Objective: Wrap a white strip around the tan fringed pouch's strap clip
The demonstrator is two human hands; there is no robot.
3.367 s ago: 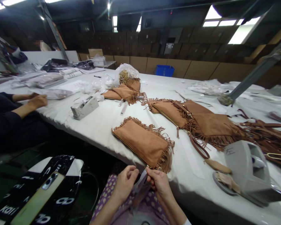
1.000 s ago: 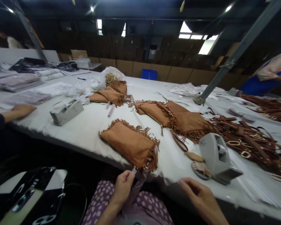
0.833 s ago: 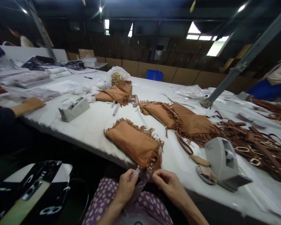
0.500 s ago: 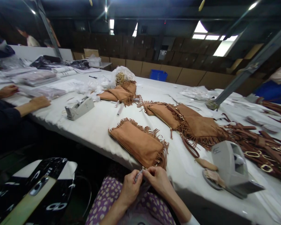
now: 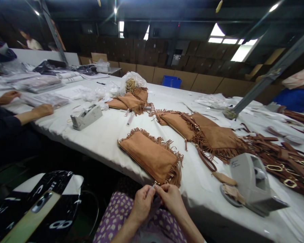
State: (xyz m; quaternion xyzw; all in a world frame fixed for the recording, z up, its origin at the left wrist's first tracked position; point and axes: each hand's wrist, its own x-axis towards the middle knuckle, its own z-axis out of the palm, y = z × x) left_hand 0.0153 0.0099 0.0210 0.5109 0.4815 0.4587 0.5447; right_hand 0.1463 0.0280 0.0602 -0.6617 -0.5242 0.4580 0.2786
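A tan fringed pouch (image 5: 148, 153) lies flat at the table's front edge, its zipped side towards me. Just below its near corner, where a bit of gold metal shows, both hands meet above my lap. My left hand (image 5: 143, 202) is closed in a pinch, a sliver of something pale at its fingertips. My right hand (image 5: 171, 199) is also pinched, its thumb and forefinger almost touching the left fingertips. What exactly the fingers hold is too small and covered to name.
More fringed pouches (image 5: 215, 135) lie beyond on the white table (image 5: 108, 138). One tape dispenser (image 5: 87, 117) stands left, another (image 5: 250, 179) right, near a heap of brown straps (image 5: 281, 158). A co-worker's hands (image 5: 42, 110) rest on plastic-wrapped packs. A slanted post (image 5: 258, 84) rises at right.
My hands have dropped very slightly, and the pale strip at my left fingertips shows less than before. The pouch stays in place. The co-worker's hands shift slightly.
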